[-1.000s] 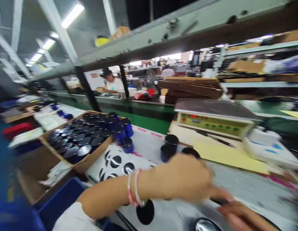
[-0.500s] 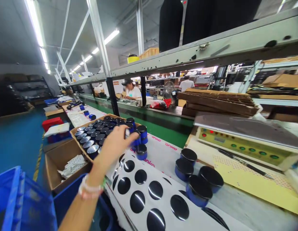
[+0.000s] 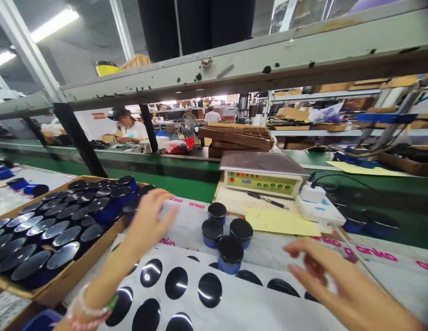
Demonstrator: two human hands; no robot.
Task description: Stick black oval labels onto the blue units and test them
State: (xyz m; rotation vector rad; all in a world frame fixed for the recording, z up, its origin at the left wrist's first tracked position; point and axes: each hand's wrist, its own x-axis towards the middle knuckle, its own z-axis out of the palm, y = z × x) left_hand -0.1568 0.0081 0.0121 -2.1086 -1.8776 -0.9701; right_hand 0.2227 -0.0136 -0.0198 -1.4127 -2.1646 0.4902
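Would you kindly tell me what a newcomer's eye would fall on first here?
The eye would likely go first to the cardboard tray of blue jars with glossy dark lids at the bench's left, beside the left hand. Next comes the white sheet of shiny black discs along the front, with four black-lidded blue jars just past it, near the right hand. Behind them stands a machine with a yellow-green panel.

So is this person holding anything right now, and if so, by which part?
Nothing seems held: the left hand is open beside the box of jars, and the right hand, though blurred, looks open above the spotted sheet.
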